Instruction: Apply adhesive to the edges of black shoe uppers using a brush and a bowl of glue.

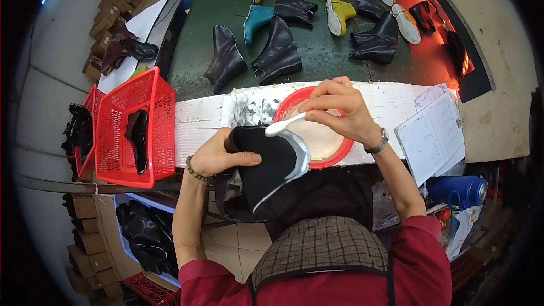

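Note:
My left hand (218, 156) grips a black boot upper (263, 164) near its edge, thumb on top and fingers underneath. A wet, whitish band of glue (300, 156) runs along the curved margin of the upper. Pinched in my right hand (343, 110) is a small white brush (283, 125), like a toothbrush; its rounded head lies at the glued edge and its bristles are hidden. Just beyond the upper, partly below my right hand, stands a red bowl (339, 156) of creamy white glue (320, 140).
Black boot uppers (224, 59), yellow linings (340, 14) and a teal one (258, 21) lie on a green conveyor belt (198, 28), glowing orange at right. A red basket (124, 177) stands left; a notebook (433, 136) and blue flask (456, 191) are right.

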Action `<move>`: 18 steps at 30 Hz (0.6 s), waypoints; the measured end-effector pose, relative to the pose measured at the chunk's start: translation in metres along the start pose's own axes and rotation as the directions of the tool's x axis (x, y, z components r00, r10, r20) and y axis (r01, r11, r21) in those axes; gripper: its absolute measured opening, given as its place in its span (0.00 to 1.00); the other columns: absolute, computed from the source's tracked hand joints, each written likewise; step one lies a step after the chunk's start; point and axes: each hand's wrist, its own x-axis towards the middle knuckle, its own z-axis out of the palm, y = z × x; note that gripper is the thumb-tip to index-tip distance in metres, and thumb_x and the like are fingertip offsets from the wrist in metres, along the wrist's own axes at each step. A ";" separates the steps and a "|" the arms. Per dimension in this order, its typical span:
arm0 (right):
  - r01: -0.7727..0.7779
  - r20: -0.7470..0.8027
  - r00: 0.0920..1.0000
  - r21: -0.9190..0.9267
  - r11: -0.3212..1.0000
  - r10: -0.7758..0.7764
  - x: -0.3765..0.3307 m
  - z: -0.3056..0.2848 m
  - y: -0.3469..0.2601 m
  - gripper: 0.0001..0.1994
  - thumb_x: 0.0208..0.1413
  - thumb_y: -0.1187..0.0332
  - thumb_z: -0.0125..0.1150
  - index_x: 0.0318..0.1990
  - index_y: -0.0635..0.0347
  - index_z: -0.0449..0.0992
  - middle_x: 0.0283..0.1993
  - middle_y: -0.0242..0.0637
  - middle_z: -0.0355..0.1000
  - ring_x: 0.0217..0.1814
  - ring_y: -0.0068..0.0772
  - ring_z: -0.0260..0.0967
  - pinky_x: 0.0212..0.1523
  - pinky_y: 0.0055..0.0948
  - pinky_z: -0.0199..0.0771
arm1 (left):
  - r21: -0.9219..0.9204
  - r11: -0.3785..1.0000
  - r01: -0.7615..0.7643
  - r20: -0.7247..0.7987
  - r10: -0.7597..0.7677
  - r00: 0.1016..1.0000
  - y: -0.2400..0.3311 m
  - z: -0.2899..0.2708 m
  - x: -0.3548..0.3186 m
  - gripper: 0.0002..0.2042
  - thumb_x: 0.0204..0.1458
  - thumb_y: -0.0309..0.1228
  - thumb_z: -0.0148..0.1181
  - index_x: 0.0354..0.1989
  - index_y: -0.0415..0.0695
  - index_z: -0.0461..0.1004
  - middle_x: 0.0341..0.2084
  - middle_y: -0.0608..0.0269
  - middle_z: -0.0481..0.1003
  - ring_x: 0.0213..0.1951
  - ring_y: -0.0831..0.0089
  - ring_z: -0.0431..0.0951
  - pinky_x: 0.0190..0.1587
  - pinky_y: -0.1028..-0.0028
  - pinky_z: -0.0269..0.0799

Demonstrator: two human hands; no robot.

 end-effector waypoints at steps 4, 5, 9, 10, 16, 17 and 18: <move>-0.007 -0.002 1.000 0.094 0.996 0.008 0.013 0.006 -0.007 0.08 0.51 0.69 0.73 0.39 0.53 0.86 0.34 0.27 0.75 0.34 0.26 0.70 0.39 0.30 0.65 | 0.102 0.994 0.040 -0.220 -0.017 0.975 -0.012 -0.007 0.000 0.12 0.55 0.29 0.69 0.42 0.34 0.81 0.33 0.67 0.82 0.36 0.81 0.78 0.42 0.77 0.75; -0.105 -0.052 0.992 0.172 0.979 0.116 0.012 0.006 -0.006 0.06 0.53 0.68 0.72 0.39 0.52 0.86 0.34 0.26 0.75 0.31 0.26 0.70 0.34 0.31 0.67 | 0.110 0.994 0.027 -0.322 0.010 0.947 -0.012 -0.008 -0.001 0.11 0.55 0.30 0.69 0.41 0.34 0.82 0.32 0.67 0.82 0.35 0.80 0.79 0.41 0.76 0.76; -0.363 0.052 0.909 -0.391 0.846 0.414 -0.019 -0.006 0.010 0.04 0.53 0.68 0.69 0.35 0.57 0.84 0.35 0.31 0.75 0.35 0.35 0.75 0.34 0.32 0.75 | 0.095 0.992 -0.081 -0.648 0.124 0.752 -0.032 -0.037 0.003 0.11 0.56 0.28 0.66 0.42 0.33 0.81 0.34 0.62 0.83 0.35 0.78 0.80 0.40 0.77 0.76; -0.359 0.053 0.911 -0.388 0.849 0.410 -0.028 0.003 0.013 0.04 0.53 0.68 0.69 0.35 0.57 0.84 0.35 0.31 0.75 0.35 0.35 0.75 0.34 0.32 0.75 | 0.189 0.974 -0.122 -0.694 0.221 0.685 -0.039 -0.045 0.008 0.11 0.56 0.29 0.66 0.42 0.33 0.81 0.34 0.62 0.83 0.35 0.77 0.80 0.40 0.76 0.76; -0.179 0.112 0.937 -0.663 0.727 0.332 -0.061 0.019 0.013 0.04 0.51 0.67 0.68 0.33 0.55 0.82 0.31 0.32 0.73 0.35 0.37 0.75 0.34 0.36 0.75 | 0.402 0.914 -0.052 -0.596 0.304 0.743 -0.103 -0.080 0.023 0.51 0.50 0.44 0.74 0.77 0.46 0.44 0.63 0.41 0.67 0.60 0.53 0.72 0.60 0.62 0.68; -0.179 0.113 0.937 -0.660 0.730 0.332 -0.061 0.008 0.007 0.04 0.51 0.67 0.68 0.33 0.55 0.82 0.31 0.32 0.73 0.35 0.37 0.75 0.34 0.36 0.75 | 0.454 0.890 0.038 -0.605 0.277 0.746 -0.116 -0.082 0.012 0.57 0.43 0.43 0.78 0.77 0.45 0.43 0.62 0.39 0.68 0.60 0.50 0.72 0.62 0.59 0.67; -0.299 -0.002 0.926 -0.615 0.730 0.378 -0.062 -0.004 0.001 0.04 0.51 0.67 0.67 0.33 0.55 0.82 0.31 0.33 0.73 0.34 0.38 0.75 0.33 0.37 0.75 | 0.511 0.860 0.022 -0.550 0.307 0.777 -0.120 -0.076 0.001 0.60 0.39 0.43 0.80 0.77 0.45 0.42 0.62 0.38 0.67 0.61 0.48 0.70 0.63 0.57 0.66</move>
